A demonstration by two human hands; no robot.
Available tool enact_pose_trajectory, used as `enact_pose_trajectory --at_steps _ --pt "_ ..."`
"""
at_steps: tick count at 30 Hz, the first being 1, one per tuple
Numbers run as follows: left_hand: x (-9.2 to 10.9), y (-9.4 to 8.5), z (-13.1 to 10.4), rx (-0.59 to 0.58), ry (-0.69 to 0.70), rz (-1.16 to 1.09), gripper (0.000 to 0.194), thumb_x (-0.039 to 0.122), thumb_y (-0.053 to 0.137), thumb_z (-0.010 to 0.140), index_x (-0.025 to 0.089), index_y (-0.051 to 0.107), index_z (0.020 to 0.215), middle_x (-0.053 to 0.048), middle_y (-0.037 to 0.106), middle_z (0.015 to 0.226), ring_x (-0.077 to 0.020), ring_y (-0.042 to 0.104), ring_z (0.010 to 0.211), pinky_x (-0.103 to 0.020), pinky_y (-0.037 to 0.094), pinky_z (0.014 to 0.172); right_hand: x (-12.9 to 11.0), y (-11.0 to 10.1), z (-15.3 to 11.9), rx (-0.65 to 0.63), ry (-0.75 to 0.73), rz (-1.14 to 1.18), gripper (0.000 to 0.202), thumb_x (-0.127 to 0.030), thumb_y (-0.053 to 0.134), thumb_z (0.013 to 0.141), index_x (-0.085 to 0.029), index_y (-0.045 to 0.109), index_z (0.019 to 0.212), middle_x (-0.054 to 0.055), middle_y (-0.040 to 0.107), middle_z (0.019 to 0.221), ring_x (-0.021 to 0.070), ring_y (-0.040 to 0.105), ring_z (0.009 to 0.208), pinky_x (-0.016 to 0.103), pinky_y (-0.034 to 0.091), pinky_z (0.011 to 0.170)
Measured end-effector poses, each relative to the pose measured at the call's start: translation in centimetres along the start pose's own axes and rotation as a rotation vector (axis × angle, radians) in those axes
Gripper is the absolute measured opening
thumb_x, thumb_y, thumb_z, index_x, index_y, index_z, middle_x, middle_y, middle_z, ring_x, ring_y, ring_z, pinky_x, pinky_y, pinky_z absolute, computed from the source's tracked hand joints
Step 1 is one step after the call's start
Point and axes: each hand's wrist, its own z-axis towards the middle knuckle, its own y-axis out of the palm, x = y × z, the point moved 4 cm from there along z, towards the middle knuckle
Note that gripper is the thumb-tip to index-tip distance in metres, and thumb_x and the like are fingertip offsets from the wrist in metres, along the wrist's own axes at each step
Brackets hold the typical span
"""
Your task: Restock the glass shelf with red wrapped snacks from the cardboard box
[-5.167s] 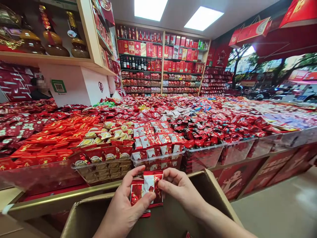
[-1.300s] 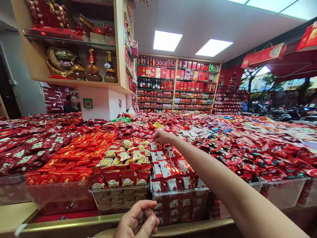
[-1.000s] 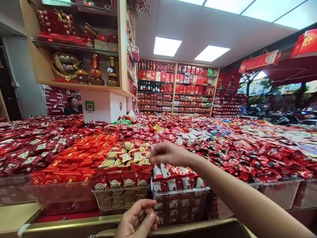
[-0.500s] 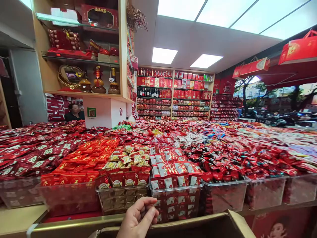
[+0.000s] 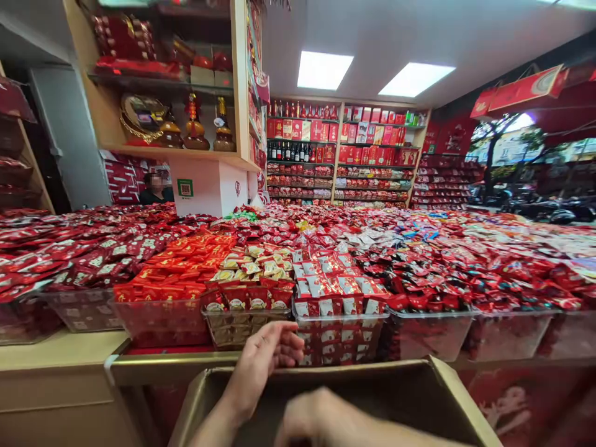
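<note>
My left hand (image 5: 267,354) hovers over the far edge of a cardboard box (image 5: 372,372), in front of the clear bins. Its fingers are loosely bent and apart, and nothing shows in them. Over the box opening, my right hand (image 5: 321,416) is smeared by motion, with its fingers turned down and hidden. Just beyond my left hand stand a clear bin of red-and-white packets (image 5: 330,285) and another of cream-and-red packets (image 5: 251,267). Most of the box's dark inside is in shadow or behind my arms.
Several clear bins (image 5: 428,335) heaped with red-wrapped packets line the counter, with orange-red packets (image 5: 181,267) to the left. A gold-coloured rail (image 5: 177,366) runs below them. Wooden shelves (image 5: 244,87) hang over the left side. Behind them a person (image 5: 156,189) is partly visible.
My right hand has come into view over the box. My left hand has risen slightly, its fingers looser. The view has tilted down and shifted left, showing more of the box.
</note>
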Motion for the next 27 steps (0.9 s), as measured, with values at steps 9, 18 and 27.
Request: enact_pose_trajectory --at_steps 9,18,27 --pt "-0.3 1.0 0.6 -0.096 -0.047 0.223 0.042 0.032 0.071 0.066 0.016 0.064 0.104 -0.003 0.069 0.069 -0.0121 0.057 0.058 -0.022 0.045 0.057 4.1 -8.6 1.2 0.615 0.043 0.481 0.02 -0.028 0.071 0.062 -0.016 0.058 0.072 -0.002 0.06 0.067 0.0092 0.054 0.059 0.022 0.043 0.056" --pt "-1.1 0.2 1.2 0.032 -0.035 0.267 0.033 0.034 0.07 0.066 0.016 0.067 0.093 -0.002 0.069 0.072 -0.012 0.057 0.056 -0.02 0.047 0.05 5.0 -7.9 0.8 0.448 0.064 0.476 0.022 -0.036 0.064 0.072 -0.017 0.062 0.082 -0.002 0.057 0.066 0.0073 0.047 0.054 0.019 0.037 0.047" --pt "-0.8 0.2 1.1 -0.021 -0.082 0.034 0.037 0.042 0.06 0.076 0.021 0.06 0.107 -0.007 0.07 0.093 -0.0204 0.065 0.085 -0.024 0.052 0.068 3.4 -8.1 -0.9 0.537 -0.255 0.101 0.011 -0.02 0.059 0.078 -0.024 0.068 0.082 0.003 0.063 0.084 0.0148 0.057 0.081 0.028 0.045 0.074"
